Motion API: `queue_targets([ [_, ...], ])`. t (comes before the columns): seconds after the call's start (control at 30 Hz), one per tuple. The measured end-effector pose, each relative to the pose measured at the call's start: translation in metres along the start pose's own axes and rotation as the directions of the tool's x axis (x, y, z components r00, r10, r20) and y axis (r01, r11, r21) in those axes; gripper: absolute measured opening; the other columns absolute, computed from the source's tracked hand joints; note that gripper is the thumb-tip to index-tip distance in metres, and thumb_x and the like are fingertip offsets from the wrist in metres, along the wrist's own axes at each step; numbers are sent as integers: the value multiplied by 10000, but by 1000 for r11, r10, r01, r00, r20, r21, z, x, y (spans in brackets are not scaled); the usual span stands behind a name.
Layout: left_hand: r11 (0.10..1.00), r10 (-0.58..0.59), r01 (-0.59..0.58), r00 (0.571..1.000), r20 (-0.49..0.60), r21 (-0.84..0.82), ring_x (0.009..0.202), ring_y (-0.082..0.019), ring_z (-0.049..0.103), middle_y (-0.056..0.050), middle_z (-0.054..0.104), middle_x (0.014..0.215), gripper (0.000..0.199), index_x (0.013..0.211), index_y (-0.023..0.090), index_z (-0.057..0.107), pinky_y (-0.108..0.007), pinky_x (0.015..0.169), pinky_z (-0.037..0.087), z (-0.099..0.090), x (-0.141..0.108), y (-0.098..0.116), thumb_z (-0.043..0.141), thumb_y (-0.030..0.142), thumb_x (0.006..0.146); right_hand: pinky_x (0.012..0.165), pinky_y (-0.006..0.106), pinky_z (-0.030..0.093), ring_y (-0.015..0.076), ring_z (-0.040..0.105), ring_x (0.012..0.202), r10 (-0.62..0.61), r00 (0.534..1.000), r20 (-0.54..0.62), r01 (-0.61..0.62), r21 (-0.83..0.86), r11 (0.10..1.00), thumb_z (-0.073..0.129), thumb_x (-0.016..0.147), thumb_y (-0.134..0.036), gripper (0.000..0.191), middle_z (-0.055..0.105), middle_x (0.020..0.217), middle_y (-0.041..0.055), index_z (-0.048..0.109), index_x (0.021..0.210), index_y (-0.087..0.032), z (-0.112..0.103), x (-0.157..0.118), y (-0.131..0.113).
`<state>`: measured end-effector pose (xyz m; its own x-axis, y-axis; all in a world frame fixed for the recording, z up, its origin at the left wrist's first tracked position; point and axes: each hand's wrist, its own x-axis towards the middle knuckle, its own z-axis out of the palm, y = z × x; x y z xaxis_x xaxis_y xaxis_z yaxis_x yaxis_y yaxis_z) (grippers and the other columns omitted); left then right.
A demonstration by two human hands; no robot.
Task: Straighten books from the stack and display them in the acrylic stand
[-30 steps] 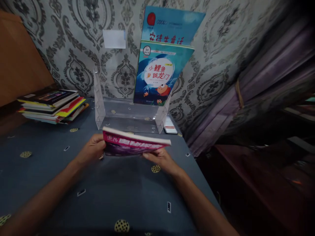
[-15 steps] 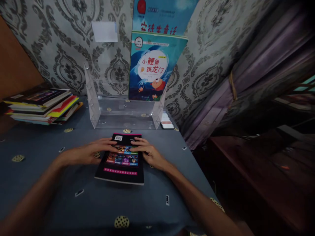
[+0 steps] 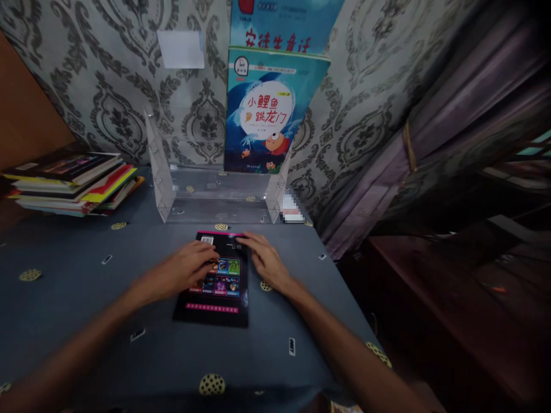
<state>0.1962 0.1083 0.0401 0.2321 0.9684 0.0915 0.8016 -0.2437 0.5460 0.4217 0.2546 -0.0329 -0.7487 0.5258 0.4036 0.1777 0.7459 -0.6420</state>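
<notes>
A black book (image 3: 215,315) lies with its back cover up on the blue tablecloth, showing a barcode, small colourful pictures and a pink strip. Across its left half rests my left hand (image 3: 187,267), slightly blurred, fingers extended over the cover and the thumb side out of sight. My right hand (image 3: 269,264) is at the book's upper right edge, fingers stretched toward the top corner and touching or just above it. Neither hand is closed round the book. Behind it stands a clear acrylic rack (image 3: 215,212) holding a blue-green picture book (image 3: 258,155) upright on its right side.
Another blue book (image 3: 284,26) stands behind the picture book. At the left is a pile of books (image 3: 73,178). A small blurred-out item (image 3: 291,207) sits right of the rack. Patterned wallpaper backs the table, and a tied purple curtain (image 3: 383,189) hangs at the right.
The book now lies flatter and straighter. My left hand has slid right, further over the cover. My right fingers have moved off the pictures to the upper right edge.
</notes>
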Motion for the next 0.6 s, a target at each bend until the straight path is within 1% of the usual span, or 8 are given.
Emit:
queue_targets([
  [0.07,998,31,-31,1000,-3,50,1331,-283,500,-106,618,1353,343,1236,236,642,-476,1117,383,11,4,14,459,392,992,1120,528,391,232,502,1327,81,996,-32,-81,-5,997,407,886,-53,552,583,1399,110,550,1387,-233,0,4,3],
  [0.17,990,63,-74,994,93,124,1426,-310,397,-142,539,1450,447,1307,217,595,-508,1142,347,26,6,30,455,497,989,1095,508,412,242,531,1271,150,988,-40,-150,-2,989,413,893,-92,533,605,1357,115,532,1397,-218,0,10,8],
  [0.3,976,78,-121,971,227,180,1484,-384,270,-215,373,1565,751,1425,171,488,-564,1147,316,40,0,44,532,679,873,1069,496,424,249,553,1212,174,984,-40,-175,-10,985,438,861,-88,536,636,1300,96,557,1362,-235,3,13,11],
  [0.37,960,97,-161,960,264,231,1498,-397,215,-234,297,1596,845,1481,160,415,-580,1158,286,47,-3,47,542,706,849,1064,492,423,249,552,1207,177,984,-39,-177,-7,984,445,854,-90,536,639,1293,88,559,1355,-242,3,14,12],
  [0.47,923,107,-194,959,261,334,1502,-405,186,-256,258,1600,816,1502,145,382,-596,1167,259,59,-6,50,520,666,889,1065,490,417,245,555,1204,192,981,-35,-192,7,981,440,854,-93,530,639,1290,92,554,1353,-232,2,14,12],
  [0.53,898,103,-197,963,247,394,1495,-422,194,-275,276,1585,786,1493,133,399,-613,1162,254,66,-6,52,530,634,902,1066,486,414,245,557,1203,196,980,-34,-195,21,981,435,854,-94,524,640,1287,103,553,1350,-214,2,14,12],
  [0.6,883,104,-196,968,230,427,1493,-425,200,-271,293,1580,739,1476,144,428,-625,1163,240,71,-6,53,534,609,911,1066,480,414,244,558,1205,190,981,-36,-189,34,981,439,850,-93,521,641,1286,105,556,1344,-210,2,14,12],
])
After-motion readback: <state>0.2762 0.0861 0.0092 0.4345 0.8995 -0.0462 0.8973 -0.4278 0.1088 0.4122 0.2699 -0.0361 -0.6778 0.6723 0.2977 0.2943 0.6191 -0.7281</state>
